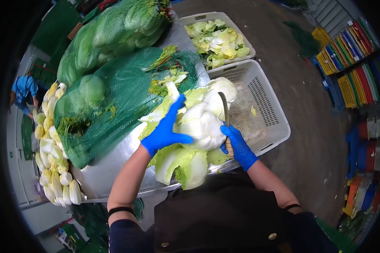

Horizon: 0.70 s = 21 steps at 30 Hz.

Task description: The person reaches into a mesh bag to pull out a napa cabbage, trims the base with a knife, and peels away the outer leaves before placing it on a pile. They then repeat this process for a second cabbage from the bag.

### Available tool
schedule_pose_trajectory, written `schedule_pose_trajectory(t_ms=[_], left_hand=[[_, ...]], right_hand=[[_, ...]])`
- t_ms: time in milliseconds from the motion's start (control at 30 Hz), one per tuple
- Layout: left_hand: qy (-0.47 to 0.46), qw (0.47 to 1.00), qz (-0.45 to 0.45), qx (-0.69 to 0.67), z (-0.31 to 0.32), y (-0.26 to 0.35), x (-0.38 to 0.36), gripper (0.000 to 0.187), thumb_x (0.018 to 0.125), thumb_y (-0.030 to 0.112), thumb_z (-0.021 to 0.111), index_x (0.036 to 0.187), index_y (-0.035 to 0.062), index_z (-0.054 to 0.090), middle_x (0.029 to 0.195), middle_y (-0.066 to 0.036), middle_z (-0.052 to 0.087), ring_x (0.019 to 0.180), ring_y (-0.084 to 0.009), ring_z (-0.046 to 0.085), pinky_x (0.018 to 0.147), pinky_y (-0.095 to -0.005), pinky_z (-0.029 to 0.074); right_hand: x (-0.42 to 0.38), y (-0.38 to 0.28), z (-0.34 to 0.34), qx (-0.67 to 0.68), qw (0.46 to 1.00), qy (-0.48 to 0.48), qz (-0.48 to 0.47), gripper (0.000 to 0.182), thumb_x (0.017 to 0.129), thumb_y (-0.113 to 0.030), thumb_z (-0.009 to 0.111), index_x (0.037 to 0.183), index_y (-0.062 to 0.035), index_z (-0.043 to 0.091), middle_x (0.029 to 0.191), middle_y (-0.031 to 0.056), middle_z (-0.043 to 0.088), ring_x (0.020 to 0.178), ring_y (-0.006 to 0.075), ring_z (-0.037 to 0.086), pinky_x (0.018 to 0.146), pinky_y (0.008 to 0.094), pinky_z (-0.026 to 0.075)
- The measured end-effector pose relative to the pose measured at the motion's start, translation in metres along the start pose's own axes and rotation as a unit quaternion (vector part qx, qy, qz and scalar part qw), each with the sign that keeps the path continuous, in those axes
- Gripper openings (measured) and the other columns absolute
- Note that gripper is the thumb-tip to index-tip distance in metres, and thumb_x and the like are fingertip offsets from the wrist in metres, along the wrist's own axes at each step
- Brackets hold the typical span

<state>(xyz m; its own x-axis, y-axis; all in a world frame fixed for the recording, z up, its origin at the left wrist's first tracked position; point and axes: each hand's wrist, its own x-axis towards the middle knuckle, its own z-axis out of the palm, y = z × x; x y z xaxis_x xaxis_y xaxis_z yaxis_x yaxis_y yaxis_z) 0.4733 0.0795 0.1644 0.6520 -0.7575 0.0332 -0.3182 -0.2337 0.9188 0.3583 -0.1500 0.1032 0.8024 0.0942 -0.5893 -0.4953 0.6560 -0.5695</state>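
Note:
A napa cabbage (202, 127) with a pale, trimmed base toward me lies at the table's near edge. My left hand (166, 130), in a blue glove, is spread open at its left side, the thumb reaching over the cabbage. In its own blue glove, my right hand (240, 146) is closed around the wooden handle of a curved knife (225, 106), whose blade points away from me along the cabbage's right side. Just behind sits another whitish cabbage (223, 89), partly covered by the blade. Loose outer leaves (182, 165) lie under and around the nearer cabbage.
Green net bag (126, 97) and a full net sack of cabbages (114, 33) cover the table's left and back. Trimmed cabbages (52, 147) are stacked at the left edge. Right of the table stand a white crate (278, 122) and a leaf-filled crate (249, 42). A person (24, 90) stands far left.

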Motion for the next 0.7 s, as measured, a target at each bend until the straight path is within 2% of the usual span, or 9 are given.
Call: schedule_pose_trajectory(t_ms=[33, 67, 167, 200, 233, 333, 433, 600, 700], left_hand=[[0.094, 0.992, 0.020, -0.084, -0.002, 0.014, 0.003, 0.117, 0.063, 0.057, 0.077, 0.147, 0.0028, 0.017, 0.148, -0.016, 0.029, 0.138, -0.0303, 0.027, 0.113, -0.0423, 0.019], [0.096, 0.994, 0.053, 0.001, -0.003, 0.031, 0.004, 0.114, 0.066, 0.064, 0.070, 0.147, 0.0025, 0.019, 0.149, -0.016, 0.029, 0.138, -0.0307, 0.026, 0.113, -0.0438, 0.018], [-0.094, 0.987, 0.114, 0.066, 0.015, 0.047, 0.008, 0.105, 0.068, 0.060, 0.071, 0.145, 0.0035, 0.026, 0.144, -0.016, 0.037, 0.136, -0.0322, 0.031, 0.113, -0.0440, 0.018], [-0.090, 0.974, 0.125, 0.164, 0.017, 0.032, 0.009, 0.101, 0.070, 0.058, 0.071, 0.144, 0.0037, 0.029, 0.142, -0.016, 0.041, 0.135, -0.0320, 0.034, 0.112, -0.0445, 0.020], [-0.065, 0.975, 0.049, 0.205, 0.008, 0.019, 0.013, 0.094, 0.073, 0.053, 0.070, 0.145, 0.0080, 0.028, 0.142, -0.015, 0.041, 0.133, -0.0317, 0.036, 0.111, -0.0464, 0.024], [-0.102, 0.988, -0.086, 0.071, -0.011, -0.030, -0.001, 0.111, 0.064, 0.056, 0.077, 0.146, 0.0050, 0.022, 0.143, -0.020, 0.037, 0.135, -0.0317, 0.033, 0.112, -0.0445, 0.023], [-0.071, 0.973, 0.022, 0.219, 0.005, -0.012, -0.002, 0.117, 0.054, 0.056, 0.081, 0.144, 0.0065, 0.027, 0.142, -0.019, 0.038, 0.136, -0.0319, 0.030, 0.112, -0.0487, 0.017], [0.022, 0.961, -0.010, 0.277, 0.018, 0.025, -0.012, 0.111, 0.049, 0.051, 0.084, 0.138, 0.0039, 0.037, 0.134, -0.015, 0.046, 0.124, -0.0356, 0.041, 0.109, -0.0476, 0.023], [0.064, 0.937, -0.044, 0.339, 0.030, 0.044, -0.015, 0.110, 0.049, 0.050, 0.083, 0.138, 0.0032, 0.037, 0.129, -0.016, 0.049, 0.117, -0.0344, 0.046, 0.104, -0.0467, 0.028]], right_hand=[[0.002, -0.001, -0.001, -0.021, 1.000, -0.019, -0.011, 0.042, 0.088, -0.028, 0.062, 0.123, -0.0070, 0.050, 0.071, 0.0006, 0.055, 0.042, 0.0081, 0.046, 0.035, 0.0221, 0.036], [0.002, -0.001, -0.002, -0.041, 0.998, -0.038, -0.020, 0.041, 0.088, -0.029, 0.062, 0.120, -0.0066, 0.051, 0.069, 0.0010, 0.054, 0.042, 0.0089, 0.046, 0.035, 0.0225, 0.036], [0.003, -0.005, -0.003, -0.066, 0.997, -0.045, -0.015, 0.041, 0.088, -0.031, 0.062, 0.120, -0.0070, 0.050, 0.068, 0.0007, 0.053, 0.041, 0.0092, 0.046, 0.035, 0.0230, 0.035], [0.003, -0.005, -0.005, -0.066, 0.997, -0.045, -0.013, 0.041, 0.088, -0.031, 0.062, 0.120, -0.0070, 0.050, 0.068, 0.0007, 0.053, 0.041, 0.0092, 0.046, 0.035, 0.0230, 0.035], [0.003, -0.004, -0.009, -0.075, 0.996, -0.045, -0.014, 0.042, 0.088, -0.031, 0.062, 0.120, -0.0074, 0.050, 0.068, 0.0006, 0.053, 0.041, 0.0091, 0.046, 0.035, 0.0231, 0.035], [0.006, -0.002, -0.009, -0.046, 0.998, -0.047, -0.006, 0.042, 0.088, -0.032, 0.062, 0.120, -0.0083, 0.050, 0.069, 0.0004, 0.054, 0.042, 0.0090, 0.047, 0.035, 0.0229, 0.035], [0.011, 0.010, -0.013, 0.019, 0.998, -0.053, 0.000, 0.041, 0.088, -0.032, 0.062, 0.120, -0.0093, 0.051, 0.071, 0.0003, 0.056, 0.043, 0.0087, 0.048, 0.035, 0.0225, 0.036], [0.027, 0.001, 0.001, 0.048, 0.996, -0.076, -0.004, 0.039, 0.087, -0.034, 0.063, 0.116, -0.0089, 0.054, 0.074, -0.0002, 0.058, 0.045, 0.0078, 0.049, 0.035, 0.0223, 0.036], [0.051, 0.006, 0.003, 0.165, 0.986, -0.009, 0.035, 0.036, 0.088, -0.034, 0.062, 0.114, -0.0095, 0.055, 0.076, 0.0004, 0.060, 0.047, 0.0086, 0.051, 0.038, 0.0232, 0.039]])
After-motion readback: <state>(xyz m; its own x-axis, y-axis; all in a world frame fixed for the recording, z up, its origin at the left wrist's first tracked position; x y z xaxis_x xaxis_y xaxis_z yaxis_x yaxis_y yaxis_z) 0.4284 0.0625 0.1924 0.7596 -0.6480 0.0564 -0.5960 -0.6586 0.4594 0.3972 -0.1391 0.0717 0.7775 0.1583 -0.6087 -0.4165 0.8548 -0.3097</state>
